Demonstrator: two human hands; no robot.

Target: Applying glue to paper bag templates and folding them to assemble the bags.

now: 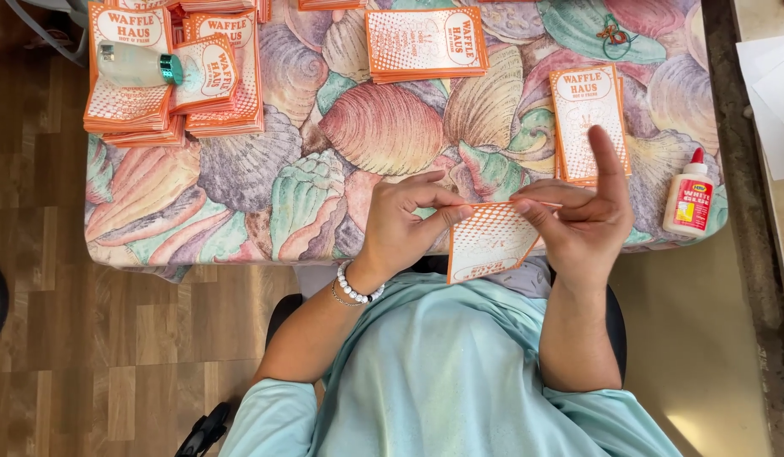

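Fingers of both hands pinch an orange paper sleeve (487, 241) | left hand (405, 222) | right hand (582, 222) | glue bottle (690, 201) beside right

Your left hand (402, 222) and right hand (583, 218) pinch an orange-and-white paper sleeve (487, 239) between them; a glue bottle (689, 197) stands just right of your right hand.
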